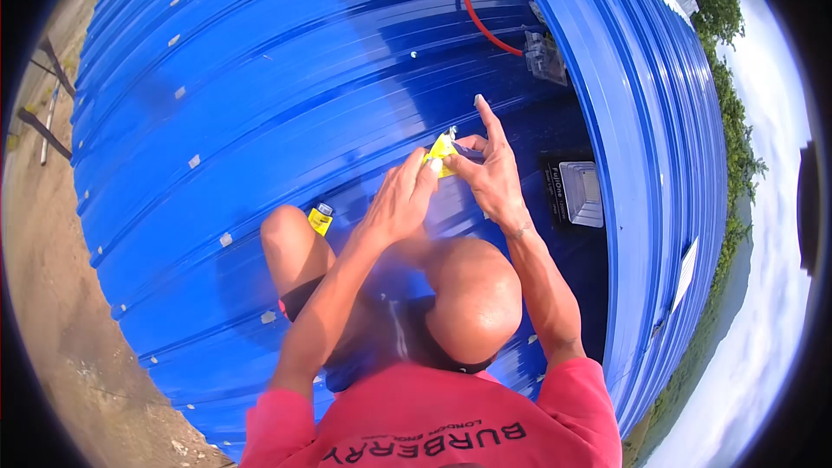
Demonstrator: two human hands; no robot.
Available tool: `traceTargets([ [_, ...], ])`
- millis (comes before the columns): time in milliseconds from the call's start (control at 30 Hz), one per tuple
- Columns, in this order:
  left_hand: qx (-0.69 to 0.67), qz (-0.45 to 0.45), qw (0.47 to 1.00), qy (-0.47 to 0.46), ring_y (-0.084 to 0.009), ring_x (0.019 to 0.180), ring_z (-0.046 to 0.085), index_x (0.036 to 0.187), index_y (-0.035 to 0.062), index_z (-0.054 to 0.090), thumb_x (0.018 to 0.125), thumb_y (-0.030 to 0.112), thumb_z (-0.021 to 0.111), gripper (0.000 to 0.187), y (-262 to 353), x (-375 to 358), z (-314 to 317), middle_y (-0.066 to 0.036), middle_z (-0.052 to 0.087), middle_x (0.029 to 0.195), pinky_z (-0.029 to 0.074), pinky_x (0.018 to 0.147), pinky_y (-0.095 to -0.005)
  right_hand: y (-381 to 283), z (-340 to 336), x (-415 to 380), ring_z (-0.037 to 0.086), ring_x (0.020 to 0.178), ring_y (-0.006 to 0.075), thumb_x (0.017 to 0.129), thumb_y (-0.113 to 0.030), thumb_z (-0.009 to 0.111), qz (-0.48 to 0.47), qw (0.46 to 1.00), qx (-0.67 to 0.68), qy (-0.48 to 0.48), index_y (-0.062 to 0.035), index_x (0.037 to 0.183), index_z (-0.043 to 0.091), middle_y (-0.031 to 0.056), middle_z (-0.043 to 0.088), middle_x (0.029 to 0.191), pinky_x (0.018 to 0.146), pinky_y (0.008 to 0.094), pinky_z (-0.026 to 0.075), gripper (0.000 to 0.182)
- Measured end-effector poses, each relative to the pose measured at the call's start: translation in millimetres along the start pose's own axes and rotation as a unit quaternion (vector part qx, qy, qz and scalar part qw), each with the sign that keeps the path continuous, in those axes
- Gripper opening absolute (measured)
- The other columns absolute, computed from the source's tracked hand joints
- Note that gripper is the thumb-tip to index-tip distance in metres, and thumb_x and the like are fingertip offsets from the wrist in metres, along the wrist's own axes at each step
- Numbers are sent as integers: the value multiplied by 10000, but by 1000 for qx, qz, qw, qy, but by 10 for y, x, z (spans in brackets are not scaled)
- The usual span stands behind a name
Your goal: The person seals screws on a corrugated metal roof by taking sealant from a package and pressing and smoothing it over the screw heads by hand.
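Note:
Both of my hands meet in front of my knees, over the blue metal sheeting. My left hand (pixel 403 198) is closed, its fingertips pinching a small yellow piece (pixel 442 154) with a shiny metallic bit at its upper end. Against the other side of that piece, my right hand (pixel 496 175) pinches a dark part joined to it or touching it, with one finger pointing up. The exact kind of the yellow piece cannot be made out. Beside my left knee, a similar small item (pixel 321 219) with a yellow label and dark top lies on the sheeting.
Ribbed blue metal sheeting (pixel 234 113) spreads under me. Along the right rises a blue metal panel (pixel 641 147). Near it are a red cable or tube (pixel 472 13), a clear plastic box (pixel 544 58) and a FujiOne light (pixel 579 194). Dirt ground (pixel 69 329) lies beyond the left edge.

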State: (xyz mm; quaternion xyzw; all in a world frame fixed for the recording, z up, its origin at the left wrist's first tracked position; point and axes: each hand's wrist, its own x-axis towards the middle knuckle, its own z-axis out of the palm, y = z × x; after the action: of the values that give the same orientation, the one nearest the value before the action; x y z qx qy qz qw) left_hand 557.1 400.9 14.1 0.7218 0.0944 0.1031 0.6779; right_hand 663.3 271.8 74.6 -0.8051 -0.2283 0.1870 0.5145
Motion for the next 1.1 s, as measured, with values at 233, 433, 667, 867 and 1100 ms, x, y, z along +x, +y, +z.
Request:
traceTargets([
  [233, 56, -43, 991, 112, -270, 637, 643, 1060, 6, 552, 1083, 290, 433, 308, -88, 264, -252, -131, 616, 687, 473, 605, -403, 161, 273, 464, 641, 988, 152, 831, 81, 718, 77, 962, 255, -61, -6, 1592, 181, 121, 645, 1014, 858, 290, 571, 935],
  [433, 70, -51, 982, 168, -245, 596, 607, 1036, 11, 555, 1070, 219, 452, 235, -296, 596, -108, -122, 576, 644, 459, 581, -390, 408, 311, 882, 663, 948, 145, 840, 97, 707, 72, 953, 287, -60, -7, 1564, 253, 111, 672, 976, 835, 274, 569, 861],
  [667, 113, -88, 976, 166, -270, 569, 595, 1053, 6, 568, 1053, 199, 476, 214, -189, 1094, 82, -128, 561, 629, 452, 568, -401, 520, 57, 1246, 664, 932, 140, 854, 123, 667, 56, 939, 336, -46, -5, 1543, 285, 108, 678, 949, 830, 271, 560, 798],
  [867, 97, -91, 982, 132, -161, 588, 554, 1069, 11, 575, 1070, 217, 466, 233, -263, 1277, 152, -79, 588, 672, 443, 573, -340, 815, -264, 1317, 634, 1019, 136, 906, 34, 658, 164, 861, 466, -119, -16, 1455, 459, 94, 665, 1108, 831, 278, 543, 586],
  [1100, 162, -109, 978, 72, -178, 626, 641, 1177, 18, 604, 1047, 181, 510, 228, -279, 1290, 75, -119, 648, 711, 496, 599, -339, 1049, -396, 1251, 621, 1026, 114, 976, -72, 619, 216, 791, 535, -202, -16, 1344, 591, 60, 656, 1187, 831, 263, 512, 373],
])
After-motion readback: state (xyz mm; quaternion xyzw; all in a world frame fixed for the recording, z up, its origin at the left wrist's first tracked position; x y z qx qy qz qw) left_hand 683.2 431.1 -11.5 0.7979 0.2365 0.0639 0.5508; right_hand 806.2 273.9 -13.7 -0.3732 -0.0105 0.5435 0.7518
